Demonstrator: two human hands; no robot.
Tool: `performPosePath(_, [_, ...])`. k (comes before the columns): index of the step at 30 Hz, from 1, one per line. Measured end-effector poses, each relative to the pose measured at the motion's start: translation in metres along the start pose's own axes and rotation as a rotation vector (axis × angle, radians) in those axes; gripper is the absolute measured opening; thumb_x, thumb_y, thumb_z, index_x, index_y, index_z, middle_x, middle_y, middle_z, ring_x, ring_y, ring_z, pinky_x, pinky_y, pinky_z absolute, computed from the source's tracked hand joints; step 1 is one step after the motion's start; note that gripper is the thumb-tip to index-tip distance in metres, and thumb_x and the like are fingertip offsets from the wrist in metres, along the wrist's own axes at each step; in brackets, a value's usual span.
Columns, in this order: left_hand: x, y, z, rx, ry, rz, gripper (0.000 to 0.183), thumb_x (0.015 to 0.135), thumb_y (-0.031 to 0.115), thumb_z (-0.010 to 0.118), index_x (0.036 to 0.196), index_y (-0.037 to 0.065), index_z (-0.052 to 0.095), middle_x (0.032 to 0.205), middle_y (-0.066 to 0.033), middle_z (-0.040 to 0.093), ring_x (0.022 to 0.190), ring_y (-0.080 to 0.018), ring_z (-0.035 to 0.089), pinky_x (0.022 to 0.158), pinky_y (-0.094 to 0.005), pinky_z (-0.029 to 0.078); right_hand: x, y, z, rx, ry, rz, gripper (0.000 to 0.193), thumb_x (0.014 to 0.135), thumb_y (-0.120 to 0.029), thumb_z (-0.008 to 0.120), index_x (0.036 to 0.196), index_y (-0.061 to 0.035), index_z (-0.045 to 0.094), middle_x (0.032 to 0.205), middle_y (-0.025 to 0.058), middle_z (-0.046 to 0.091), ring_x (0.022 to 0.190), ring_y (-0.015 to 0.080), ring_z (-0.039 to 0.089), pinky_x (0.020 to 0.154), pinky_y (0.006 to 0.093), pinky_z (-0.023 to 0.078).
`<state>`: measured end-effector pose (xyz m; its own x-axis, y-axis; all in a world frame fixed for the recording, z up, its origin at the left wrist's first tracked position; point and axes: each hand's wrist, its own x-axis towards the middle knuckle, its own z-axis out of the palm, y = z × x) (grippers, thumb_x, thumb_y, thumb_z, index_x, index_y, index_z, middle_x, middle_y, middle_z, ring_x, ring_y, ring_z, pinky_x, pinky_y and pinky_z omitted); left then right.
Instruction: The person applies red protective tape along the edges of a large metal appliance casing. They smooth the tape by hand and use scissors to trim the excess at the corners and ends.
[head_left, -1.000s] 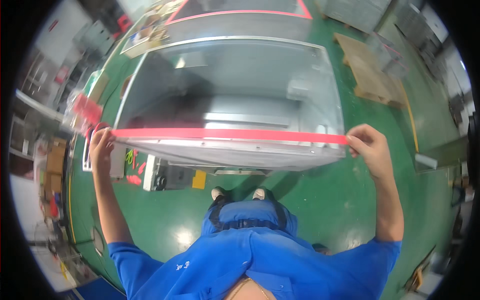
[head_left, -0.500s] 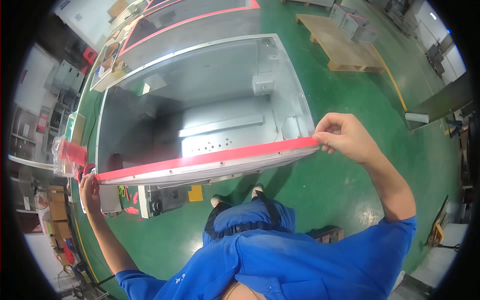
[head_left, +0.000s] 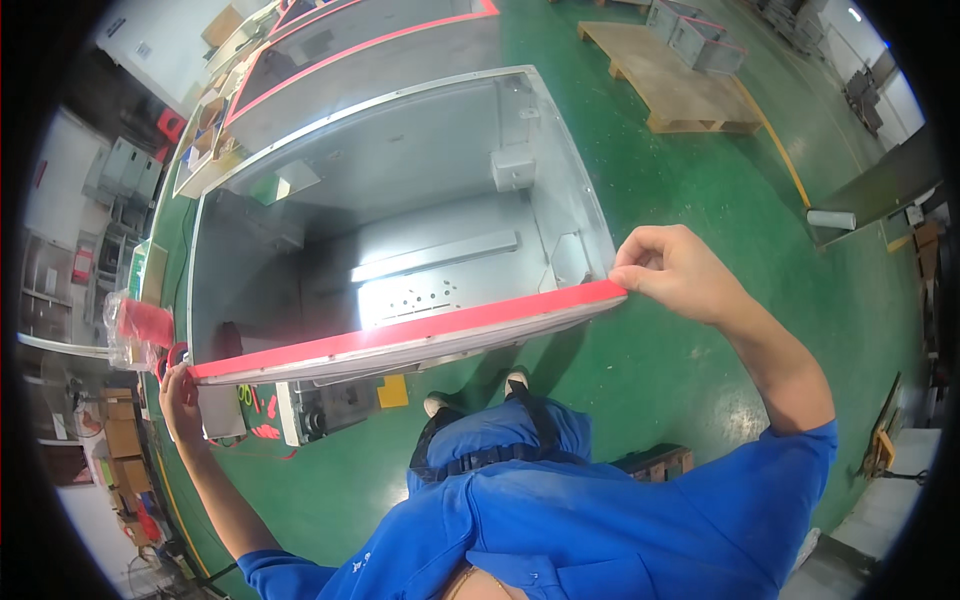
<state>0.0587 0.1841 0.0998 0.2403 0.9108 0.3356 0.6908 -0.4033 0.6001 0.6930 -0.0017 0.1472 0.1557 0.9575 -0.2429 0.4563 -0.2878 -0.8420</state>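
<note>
A strip of red tape (head_left: 420, 325) runs straight along the near rim of a large open-topped grey metal cabinet (head_left: 400, 145). My right hand (head_left: 670, 270) pinches the strip's right end between thumb and fingertips at the near right corner. At the other end my left hand (head_left: 180, 400) is closed on the tape by the near left corner, its fingertips partly hidden. Just beyond the left fingers is a dark red ring shape (head_left: 174, 357), perhaps the tape roll. Below the strip shows the pale near edge of the cabinet, with small holes.
More red-edged metal cabinets (head_left: 370, 65) stand beyond. To the left are a plastic-wrapped red roll (head_left: 145, 322) and boxes of parts (head_left: 207, 140). A wooden pallet (head_left: 670, 85) holding grey boxes lies at far right. Scissors (head_left: 244, 394) and red scraps lie below the near left side.
The whole scene has shifted slightly left in view. Both hands keep their hold on the strip's ends, and the tape now hides more of the holes along the near rim.
</note>
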Motion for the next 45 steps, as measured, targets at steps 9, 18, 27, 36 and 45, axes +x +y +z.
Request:
performPosePath(9, [0.002, -0.004, 0.0, -0.184, 0.053, -0.13, 0.023, 0.081, -0.008, 0.046, 0.099, 0.001, 0.058, 0.096, -0.0008, 0.053, 0.086, -0.0066, 0.051, 0.067, -0.0144, 0.04, 0.0, -0.002, -0.001, -0.009, -0.016, 0.02, 0.017, 0.074, -0.015, 0.062, 0.077, 0.0013, 0.063, 0.074, 0.0099, 0.063, 0.071, 0.0172, 0.059, 0.065, 0.0299, 0.046])
performPosePath(18, [0.0, 0.004, 0.002, 0.059, -0.003, 0.105, 0.029, 0.081, -0.01, 0.043, 0.103, 0.004, 0.057, 0.099, -0.0029, 0.053, 0.086, -0.0085, 0.053, 0.062, -0.014, 0.042, -0.002, -0.003, -0.002, -0.009, -0.016, 0.01, 0.016, 0.073, -0.015, 0.062, 0.077, 0.0012, 0.063, 0.073, 0.0098, 0.063, 0.07, 0.017, 0.059, 0.065, 0.0296, 0.046])
performPosePath(27, [0.0, 0.01, 0.003, 0.116, -0.004, 0.135, 0.035, 0.08, -0.013, 0.042, 0.106, 0.005, 0.056, 0.1, -0.0039, 0.053, 0.084, -0.0089, 0.053, 0.06, -0.0136, 0.041, -0.002, -0.005, -0.004, -0.016, -0.016, 0.017, 0.015, 0.072, -0.015, 0.063, 0.075, 0.0005, 0.064, 0.071, 0.0088, 0.063, 0.07, 0.0164, 0.06, 0.066, 0.0286, 0.046])
performPosePath(36, [0.004, 0.015, 0.012, -0.5, 0.24, -0.416, 0.009, 0.079, 0.012, 0.061, 0.088, 0.009, 0.06, 0.081, 0.0059, 0.056, 0.071, -0.0006, 0.049, 0.06, -0.0131, 0.035, -0.002, -0.006, -0.003, -0.025, -0.003, 0.032, 0.015, 0.071, -0.015, 0.064, 0.074, 0.0003, 0.064, 0.071, 0.0082, 0.063, 0.067, 0.0153, 0.06, 0.063, 0.0278, 0.046])
performPosePath(45, [0.008, 0.013, 0.005, -0.674, 0.212, -0.541, 0.01, 0.079, 0.013, 0.062, 0.087, 0.008, 0.061, 0.08, 0.0059, 0.057, 0.069, -0.0003, 0.049, 0.06, -0.0131, 0.035, -0.001, -0.002, -0.002, -0.002, 0.004, -0.013, 0.009, 0.075, -0.008, 0.065, 0.074, 0.0004, 0.061, 0.067, 0.0037, 0.062, 0.06, 0.007, 0.056, 0.056, 0.0206, 0.043])
